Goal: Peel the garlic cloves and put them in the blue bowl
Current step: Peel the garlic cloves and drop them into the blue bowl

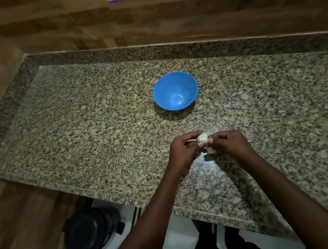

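The garlic point(202, 138) is probably light and firm under a dry, papery, brittle skin, so I judge it best pinched at the sides with the nails working the loose skin at its tip; in the head view it is a small whitish ribbed bulb held just above the granite surface point(81, 131), near the blue bowl point(175, 91) but apart from it; the left hand point(184, 149) and the right hand point(227, 143) each keep a narrow fingertip grip on it.
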`<state>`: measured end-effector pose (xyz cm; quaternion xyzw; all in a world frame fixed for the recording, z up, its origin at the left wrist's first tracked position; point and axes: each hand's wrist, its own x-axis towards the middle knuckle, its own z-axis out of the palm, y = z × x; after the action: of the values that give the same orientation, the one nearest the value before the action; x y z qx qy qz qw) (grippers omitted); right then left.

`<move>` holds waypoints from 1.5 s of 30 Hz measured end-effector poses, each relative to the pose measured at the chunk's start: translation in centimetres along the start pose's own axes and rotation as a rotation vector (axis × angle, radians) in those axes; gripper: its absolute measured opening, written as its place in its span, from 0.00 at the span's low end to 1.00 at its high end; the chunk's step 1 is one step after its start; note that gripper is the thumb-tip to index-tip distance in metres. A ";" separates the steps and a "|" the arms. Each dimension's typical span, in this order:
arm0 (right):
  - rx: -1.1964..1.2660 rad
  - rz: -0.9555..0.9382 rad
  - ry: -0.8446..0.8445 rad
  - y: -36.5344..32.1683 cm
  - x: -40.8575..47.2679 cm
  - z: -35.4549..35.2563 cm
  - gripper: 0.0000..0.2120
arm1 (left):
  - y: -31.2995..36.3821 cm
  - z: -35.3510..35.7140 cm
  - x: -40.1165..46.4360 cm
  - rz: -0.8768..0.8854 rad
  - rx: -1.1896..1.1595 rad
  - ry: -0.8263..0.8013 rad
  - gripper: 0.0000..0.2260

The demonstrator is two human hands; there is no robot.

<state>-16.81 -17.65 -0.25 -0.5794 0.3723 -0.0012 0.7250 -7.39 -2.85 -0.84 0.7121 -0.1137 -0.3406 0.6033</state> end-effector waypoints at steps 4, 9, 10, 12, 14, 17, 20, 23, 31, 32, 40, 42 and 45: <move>0.059 0.033 -0.009 0.1 0.0 -0.7 0.03 | 0.3 0.5 -0.2 0.002 0.018 -0.015 0.15; 0.093 0.103 -0.026 -0.5 0.2 -1.0 0.02 | 0.6 0.8 -0.3 0.004 0.031 -0.023 0.15; 0.083 0.117 -0.037 -0.5 0.2 -1.0 0.02 | 0.6 0.8 -0.4 0.006 0.039 -0.021 0.14; 0.050 0.144 -0.035 -0.3 0.4 -0.8 0.01 | 0.7 0.9 -0.6 -0.002 0.040 -0.017 0.14; 0.056 0.166 0.003 0.0 0.5 -0.3 0.01 | 0.8 1.3 -0.9 -0.009 0.035 0.002 0.13; 0.131 0.212 0.086 0.2 0.7 0.6 0.02 | 1.0 1.9 -1.1 0.015 0.074 0.079 0.12; 0.185 0.243 0.087 0.0 0.6 0.7 0.03 | 1.1 2.1 -0.8 0.010 0.093 0.120 0.13; 0.168 0.258 0.035 -0.3 0.2 0.4 0.05 | 0.8 1.8 -0.5 0.021 0.123 0.136 0.12; -0.186 0.136 0.166 0.5 -0.5 -1.9 0.05 | -1.1 0.6 1.3 0.277 0.777 0.243 0.18; -0.250 0.121 0.187 0.7 -0.6 -2.3 0.04 | -1.1 0.7 1.2 0.307 0.828 0.234 0.20; -0.810 -0.019 0.265 0.4 -0.4 -3.9 0.08 | -3.0 4.4 -2.9 0.570 0.945 0.066 0.18; -0.902 -0.048 0.254 0.2 -0.1 -3.8 0.06 | -4.3 4.5 -2.8 0.512 1.026 0.005 0.21; -1.002 -0.036 0.226 -0.5 0.4 -3.5 0.01 | -5.1 4.2 -2.6 0.476 1.076 -0.011 0.24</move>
<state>-18.16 -20.90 -0.25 -0.8583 0.3931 0.1025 0.3134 -13.20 -3.33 -4.88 0.8713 -0.4304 -0.0940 0.2163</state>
